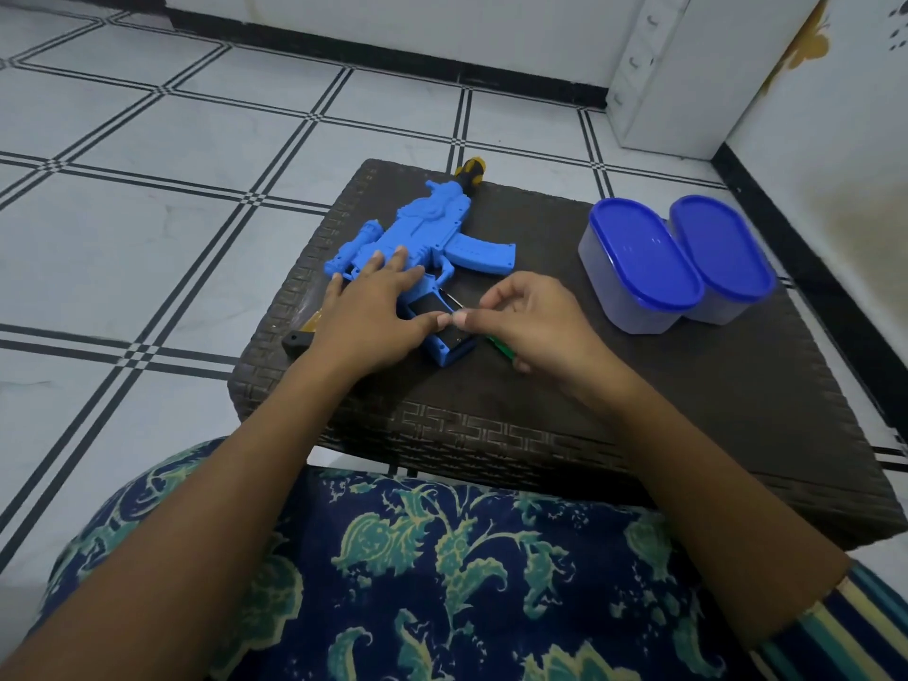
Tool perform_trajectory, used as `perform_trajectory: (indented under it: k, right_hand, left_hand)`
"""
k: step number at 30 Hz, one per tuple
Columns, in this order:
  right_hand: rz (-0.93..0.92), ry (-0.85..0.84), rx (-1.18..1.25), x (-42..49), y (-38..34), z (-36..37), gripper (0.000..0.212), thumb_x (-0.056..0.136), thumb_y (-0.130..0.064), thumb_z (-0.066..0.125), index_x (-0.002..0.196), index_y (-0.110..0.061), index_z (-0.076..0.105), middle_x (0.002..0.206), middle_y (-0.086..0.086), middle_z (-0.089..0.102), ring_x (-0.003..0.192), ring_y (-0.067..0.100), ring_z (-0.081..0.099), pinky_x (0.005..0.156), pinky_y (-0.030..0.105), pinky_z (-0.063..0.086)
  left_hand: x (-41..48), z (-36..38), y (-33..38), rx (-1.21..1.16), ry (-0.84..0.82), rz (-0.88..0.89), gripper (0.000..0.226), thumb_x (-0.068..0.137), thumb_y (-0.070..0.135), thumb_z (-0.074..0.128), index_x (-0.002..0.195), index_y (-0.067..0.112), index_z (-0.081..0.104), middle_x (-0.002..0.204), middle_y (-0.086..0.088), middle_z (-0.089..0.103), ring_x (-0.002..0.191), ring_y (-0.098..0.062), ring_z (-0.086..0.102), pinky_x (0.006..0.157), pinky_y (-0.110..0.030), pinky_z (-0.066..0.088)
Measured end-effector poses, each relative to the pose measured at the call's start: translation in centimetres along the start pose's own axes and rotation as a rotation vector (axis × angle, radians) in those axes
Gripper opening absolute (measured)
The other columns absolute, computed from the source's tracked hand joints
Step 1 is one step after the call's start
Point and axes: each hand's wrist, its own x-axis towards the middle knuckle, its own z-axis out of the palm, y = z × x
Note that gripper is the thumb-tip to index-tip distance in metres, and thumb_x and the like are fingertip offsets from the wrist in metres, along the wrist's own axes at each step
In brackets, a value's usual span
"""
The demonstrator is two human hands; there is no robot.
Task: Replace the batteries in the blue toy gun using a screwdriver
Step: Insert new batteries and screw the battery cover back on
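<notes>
Blue toy gun (427, 223) lies flat on the table (540, 410), grip end toward me. My left hand (373, 312) presses down on it, fingers straight and spread. My right hand (525, 317) is curled round a slim green tool (498, 349), thumb and forefinger pinched at the edge of the open battery compartment (427, 304). A yellow-and-black screwdriver (469, 172) sits behind the gun. Two blue-lidded tubs (638, 267) stand off to the right.

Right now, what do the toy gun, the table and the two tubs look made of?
Toy gun: moulded plastic, matte blue, uniform colour with cast ribs. Table: dark woven weave, wicker or synthetic rattan, cannot tell. Tubs: frosted translucent plastic bodies, glossy blue lids catching highlights.
</notes>
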Motion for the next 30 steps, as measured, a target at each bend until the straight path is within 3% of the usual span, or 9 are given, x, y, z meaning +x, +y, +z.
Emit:
perform_trajectory:
  k: [4, 6, 8, 12, 15, 17, 20, 24, 30]
  right_hand:
    - [-0.120, 0.118, -0.353, 0.2, 0.4, -2.6, 0.042, 0.075, -0.052, 0.075, 0.101, -0.021, 0.062, 0.091, -0.004, 0.060, 0.082, 0.010, 0.057, 0.066, 0.025, 0.044]
    - [-0.106, 0.004, -0.694, 0.2, 1.1, -2.7, 0.050, 0.078, -0.049, 0.074, 0.114, -0.020, 0.056, 0.110, 0.000, 0.052, 0.102, 0.018, 0.053, 0.081, 0.031, 0.045]
    - [-0.024, -0.110, -0.753, 0.3, 1.6, -1.9, 0.047, 0.083, -0.043, 0.072, 0.119, -0.018, 0.053, 0.118, 0.004, 0.053, 0.107, 0.023, 0.053, 0.084, 0.033, 0.044]
    - [-0.041, -0.053, -0.549, 0.6, 1.4, -2.0, 0.022, 0.087, -0.028, 0.069, 0.105, -0.021, 0.058, 0.101, 0.001, 0.062, 0.088, 0.016, 0.060, 0.073, 0.029, 0.047]
    - [-0.239, 0.253, -0.328, 0.4, 0.7, -3.2, 0.013, 0.080, -0.021, 0.072, 0.092, -0.019, 0.068, 0.080, -0.006, 0.063, 0.069, 0.003, 0.055, 0.061, 0.016, 0.043]
    - [-0.319, 0.336, -0.036, 0.0, -0.1, -3.8, 0.012, 0.078, -0.010, 0.074, 0.089, -0.016, 0.073, 0.073, -0.005, 0.063, 0.059, 0.000, 0.049, 0.055, 0.011, 0.040]
    - [-0.340, 0.234, 0.375, -0.6, -1.1, -4.0, 0.015, 0.083, -0.005, 0.073, 0.098, -0.008, 0.074, 0.079, 0.000, 0.067, 0.067, 0.003, 0.057, 0.064, 0.018, 0.051]
    - [-0.391, 0.167, 0.423, -0.8, -1.2, -3.5, 0.015, 0.088, -0.008, 0.068, 0.103, -0.003, 0.071, 0.096, 0.010, 0.071, 0.084, 0.009, 0.068, 0.071, 0.022, 0.057]
    - [-0.451, 0.165, 0.462, -0.8, -1.4, -3.3, 0.011, 0.088, -0.005, 0.068, 0.098, -0.006, 0.069, 0.087, 0.006, 0.071, 0.082, 0.014, 0.071, 0.066, 0.023, 0.059]
  left_hand:
    - [0.0, -0.2, 0.0, -0.004, -0.004, 0.005, 0.070, 0.085, 0.054, 0.058, 0.145, 0.028, 0.034, 0.159, 0.009, 0.013, 0.147, -0.012, 0.006, 0.118, -0.050, 0.002]
    - [0.0, -0.2, 0.0, -0.012, -0.007, -0.001, 0.070, 0.085, 0.053, 0.058, 0.145, 0.029, 0.034, 0.159, 0.009, 0.013, 0.147, -0.011, 0.006, 0.118, -0.049, 0.002]
    - [-0.1, -0.1, 0.1, -0.018, -0.007, -0.007, 0.069, 0.085, 0.053, 0.058, 0.145, 0.029, 0.034, 0.159, 0.010, 0.014, 0.147, -0.011, 0.006, 0.118, -0.048, 0.002]
    - [-0.2, 0.0, 0.2, -0.006, 0.004, 0.006, 0.069, 0.086, 0.052, 0.057, 0.145, 0.028, 0.034, 0.159, 0.008, 0.014, 0.147, -0.012, 0.007, 0.118, -0.048, 0.004]
    - [-0.2, 0.0, 0.0, -0.002, 0.010, 0.021, 0.068, 0.086, 0.053, 0.057, 0.145, 0.028, 0.035, 0.158, 0.008, 0.015, 0.147, -0.012, 0.007, 0.118, -0.050, 0.010]
    - [-0.3, 0.0, -0.1, 0.001, 0.013, 0.025, 0.068, 0.086, 0.053, 0.056, 0.145, 0.028, 0.035, 0.158, 0.009, 0.015, 0.147, -0.012, 0.008, 0.118, -0.049, 0.012]
    - [-0.2, -0.1, 0.0, 0.016, 0.015, 0.029, 0.067, 0.085, 0.055, 0.056, 0.145, 0.029, 0.035, 0.158, 0.008, 0.015, 0.147, -0.013, 0.008, 0.117, -0.050, 0.013]
    - [-0.6, -0.3, 0.4, 0.084, -0.046, 0.041, 0.077, 0.079, 0.070, 0.051, 0.145, 0.036, 0.031, 0.160, 0.008, 0.007, 0.147, -0.013, 0.001, 0.116, -0.049, 0.010]
    - [-0.5, -0.6, 0.7, 0.048, -0.080, -0.014, 0.082, 0.073, 0.071, 0.057, 0.144, 0.039, 0.031, 0.160, 0.011, 0.004, 0.147, -0.010, -0.002, 0.116, -0.049, 0.006]
